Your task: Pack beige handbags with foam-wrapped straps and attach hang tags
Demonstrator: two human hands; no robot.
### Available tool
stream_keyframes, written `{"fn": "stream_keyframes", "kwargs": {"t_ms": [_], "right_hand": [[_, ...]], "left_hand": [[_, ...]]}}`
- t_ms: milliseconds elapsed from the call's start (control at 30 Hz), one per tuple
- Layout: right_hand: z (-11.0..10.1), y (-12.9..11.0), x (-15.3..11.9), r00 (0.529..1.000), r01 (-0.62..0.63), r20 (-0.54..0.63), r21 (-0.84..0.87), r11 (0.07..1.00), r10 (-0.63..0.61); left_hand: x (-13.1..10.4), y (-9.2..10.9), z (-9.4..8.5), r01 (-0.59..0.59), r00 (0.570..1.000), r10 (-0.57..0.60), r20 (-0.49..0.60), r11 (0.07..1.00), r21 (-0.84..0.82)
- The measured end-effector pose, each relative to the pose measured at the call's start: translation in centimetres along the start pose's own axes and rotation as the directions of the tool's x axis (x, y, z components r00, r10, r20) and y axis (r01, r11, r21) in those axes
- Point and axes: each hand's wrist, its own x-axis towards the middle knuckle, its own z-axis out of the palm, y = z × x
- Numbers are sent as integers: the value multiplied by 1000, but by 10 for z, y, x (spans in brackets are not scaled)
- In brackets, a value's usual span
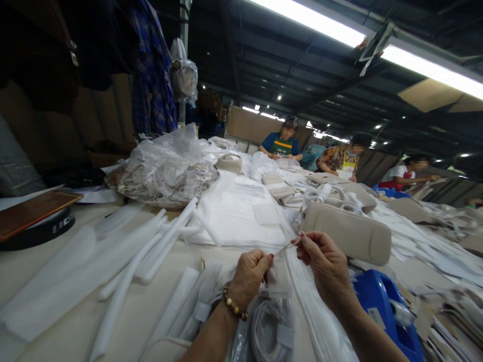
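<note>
A thin pale cord stretches between my two hands above the table. My left hand, with a beaded bracelet at the wrist, pinches one end between thumb and forefinger. The other end is pinched in my right hand, raised a little higher and to the right. Below them lies a clear plastic bag with a coiled grey strap. Just behind my right hand stands a beige bag. A stack of white plastic sheets lies beyond my hands.
White foam tubes lie to the left, with a clear bag of cords behind them. A blue container stands at the right. An orange-brown flat case rests at far left. Several people sit across the table.
</note>
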Motion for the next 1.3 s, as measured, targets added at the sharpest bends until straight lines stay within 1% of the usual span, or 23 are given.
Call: {"fn": "stream_keyframes", "kwargs": {"t_ms": [67,133,233,300,400,467,533,600,700,900,1000,1067,1133,1200,1300], "right_hand": [[1,-3,0,998,-58,8,109,992,57],[0,-6,0,995,-98,17,177,979,96],[-2,-10,-1,993,-121,35,198,973,116],[-4,-11,-2,992,-122,60,198,973,112],[-3,-10,-4,990,-111,107,196,974,91],[-2,-10,-6,988,-105,134,186,977,81],[-1,-11,-8,986,-101,149,176,979,75],[-1,-12,-9,988,-90,140,169,981,67],[-4,-14,-7,997,-34,75,161,986,22],[-10,-16,-1,995,88,-64,127,988,-80],[-11,-22,-1,983,147,-130,159,976,-127],[-10,-27,-2,977,179,-148,169,969,-155],[-10,-30,-3,976,188,-139,160,969,-167],[-9,-31,-4,984,165,-91,152,974,-153],[-8,-28,-7,997,70,25,152,986,-74]], "left_hand": [[-1,1,0,-4,997,7,79,999,-34],[-2,3,-1,-49,992,55,114,997,-54],[-5,8,-2,-157,981,165,106,985,-73],[-7,12,-4,-192,968,204,145,977,-96],[-9,15,-5,-168,939,205,276,974,-153],[-10,16,-5,-140,929,196,315,971,-194],[-11,16,-4,-131,933,196,301,966,-222],[-11,16,-3,-136,939,202,277,961,-242],[-11,15,-1,-128,950,196,245,955,-267],[-9,12,1,-35,978,97,187,950,-309],[-11,12,1,9,979,57,196,946,-323],[-13,12,3,53,970,26,241,946,-319],[-15,11,4,100,953,-6,302,949,-299],[-16,11,5,116,948,-21,319,953,-280],[-13,10,3,47,971,24,236,956,-288]]}}
